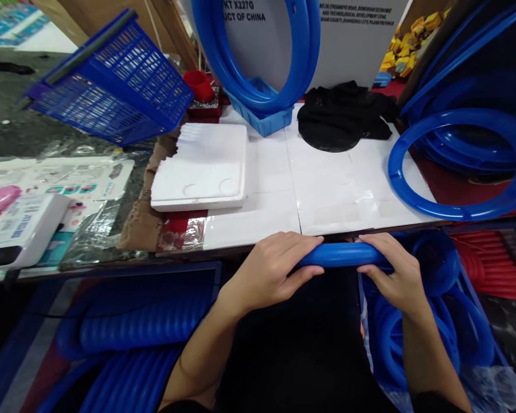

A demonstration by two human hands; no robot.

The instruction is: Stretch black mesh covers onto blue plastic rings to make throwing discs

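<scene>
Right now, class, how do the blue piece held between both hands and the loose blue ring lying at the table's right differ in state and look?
The held piece is gripped by the left hand and right hand, while the loose ring is touched by neither. From this view, the held piece looks like a nearly straight bar, while the loose ring shows its round opening. Both are blue and smooth-looking.

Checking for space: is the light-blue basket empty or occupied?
Occupied: large blue rings stand upright in the light-blue basket.
</scene>
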